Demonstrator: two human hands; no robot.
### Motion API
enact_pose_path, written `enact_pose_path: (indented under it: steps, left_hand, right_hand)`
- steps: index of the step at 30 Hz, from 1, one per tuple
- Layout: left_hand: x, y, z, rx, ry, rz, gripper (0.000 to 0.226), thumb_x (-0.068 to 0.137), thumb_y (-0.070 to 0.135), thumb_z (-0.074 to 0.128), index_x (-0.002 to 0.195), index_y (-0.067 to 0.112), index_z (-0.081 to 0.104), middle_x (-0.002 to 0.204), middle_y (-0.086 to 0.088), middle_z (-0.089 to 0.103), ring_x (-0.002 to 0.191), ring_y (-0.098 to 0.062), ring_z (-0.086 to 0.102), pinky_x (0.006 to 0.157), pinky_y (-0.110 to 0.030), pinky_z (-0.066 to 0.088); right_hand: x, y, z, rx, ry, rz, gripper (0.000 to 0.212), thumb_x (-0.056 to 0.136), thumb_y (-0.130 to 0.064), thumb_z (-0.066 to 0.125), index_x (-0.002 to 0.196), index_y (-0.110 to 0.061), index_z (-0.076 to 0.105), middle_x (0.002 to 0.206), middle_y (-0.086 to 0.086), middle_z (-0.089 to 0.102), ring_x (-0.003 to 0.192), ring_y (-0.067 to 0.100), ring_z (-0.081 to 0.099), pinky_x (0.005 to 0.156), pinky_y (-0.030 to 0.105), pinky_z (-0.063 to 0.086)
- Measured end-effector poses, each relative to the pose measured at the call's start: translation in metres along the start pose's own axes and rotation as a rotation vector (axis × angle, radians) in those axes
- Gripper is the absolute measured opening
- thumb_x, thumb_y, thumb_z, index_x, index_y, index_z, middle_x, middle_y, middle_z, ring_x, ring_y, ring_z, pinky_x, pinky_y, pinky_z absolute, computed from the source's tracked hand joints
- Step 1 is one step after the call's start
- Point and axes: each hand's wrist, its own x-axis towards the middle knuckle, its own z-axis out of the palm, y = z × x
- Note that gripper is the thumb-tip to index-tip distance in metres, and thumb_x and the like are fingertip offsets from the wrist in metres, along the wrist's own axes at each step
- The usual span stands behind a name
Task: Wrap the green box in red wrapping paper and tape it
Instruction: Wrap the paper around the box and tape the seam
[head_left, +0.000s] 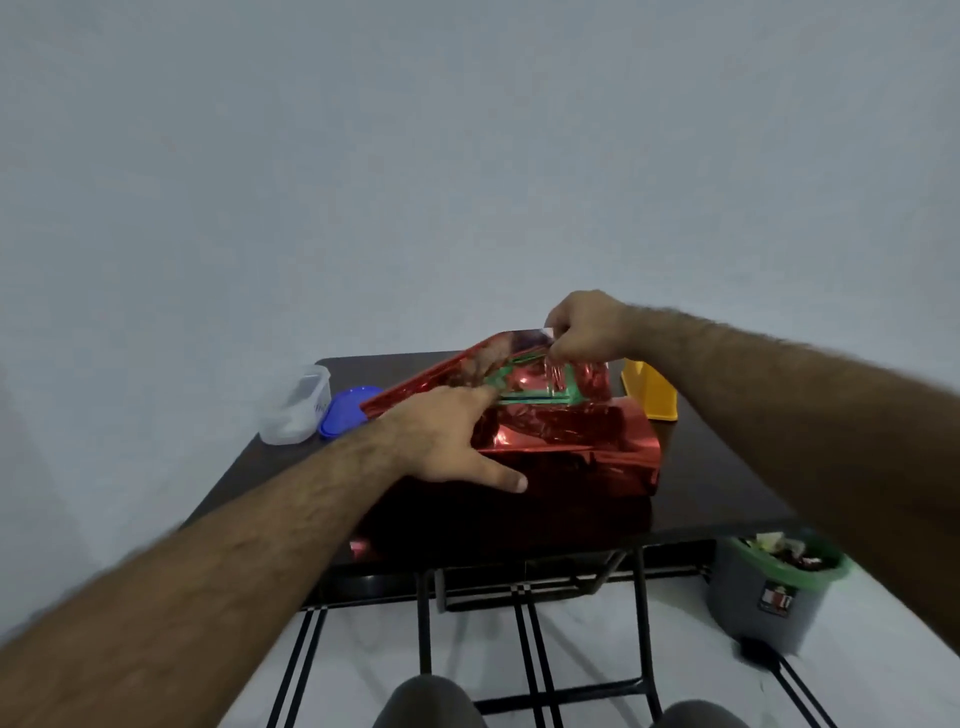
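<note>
With the left hand (447, 436) pressing flat-fingered on the red paper (571, 441) and the right hand (587, 327) apparently pinching the far flap, a slip could bare the green box (540, 397) again.

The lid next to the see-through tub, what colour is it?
Blue: the lid shows best in the head view.

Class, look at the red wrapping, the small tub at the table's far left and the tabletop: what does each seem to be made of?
Red wrapping: likely metallic foil or shiny film; it shows bright glints and mirror-like creases.
Tub: probably translucent plastic, milky and see-through, with a blue lid beside it.
Tabletop: dark and smooth, perhaps laminate or wood; the look leaves it open.
</note>
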Motion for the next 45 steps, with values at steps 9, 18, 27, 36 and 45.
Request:
enact_pose_path:
  steps: [9,18,27,36,45]
  left_hand:
    - [-0.011,0.008,0.012,0.44,0.172,0.011,0.103,0.08,0.097,0.033,0.148,0.023,0.055,0.137,0.001,0.058,0.127,-0.021,0.052,0.113,-0.045,0.04]
    - [-0.022,-0.011,-0.012,-0.007,0.528,-0.087,0.112,0.075,0.083,0.068,0.162,0.03,0.02,0.173,-0.002,0.021,0.16,-0.025,0.017,0.128,-0.058,0.01]
    - [-0.016,-0.029,-0.04,0.297,0.277,-0.139,0.03,0.091,0.017,0.062,0.106,0.038,0.077,0.095,0.018,0.074,0.111,-0.01,0.058,0.101,-0.043,0.018]
    - [-0.04,-0.02,-0.021,0.415,0.311,-0.06,0.024,0.093,0.031,0.053,0.101,0.036,0.075,0.106,0.02,0.073,0.112,-0.007,0.059,0.103,-0.044,0.02]
    - [-0.045,-0.004,0.006,0.409,0.186,0.088,0.069,0.089,0.077,0.052,0.142,0.033,0.059,0.137,0.01,0.068,0.127,-0.011,0.06,0.12,-0.04,0.026]
  right_hand:
    - [-0.019,0.01,-0.005,-0.069,0.099,-0.182,0.009,0.077,-0.02,0.081,0.081,-0.028,0.08,0.074,-0.009,0.072,0.074,0.016,0.066,0.066,0.031,0.052]
    - [-0.056,0.036,0.018,-0.311,0.162,-0.386,0.025,0.084,-0.048,0.058,0.09,-0.032,0.076,0.063,-0.014,0.061,0.065,0.013,0.05,0.084,0.029,0.034]
    - [-0.076,0.04,0.018,-0.363,0.165,-0.418,0.076,0.075,-0.096,0.042,0.11,-0.038,0.075,0.1,-0.015,0.077,0.093,0.009,0.068,0.112,0.043,0.035]
    - [-0.093,-0.003,0.06,-0.402,0.06,-0.372,0.072,0.085,-0.077,0.059,0.14,-0.032,0.057,0.119,-0.009,0.073,0.117,0.015,0.065,0.125,0.049,0.024]
    - [-0.097,-0.011,0.075,-0.462,0.076,-0.266,0.054,0.092,-0.062,0.06,0.139,-0.034,0.062,0.117,-0.009,0.076,0.115,0.017,0.067,0.125,0.05,0.024]
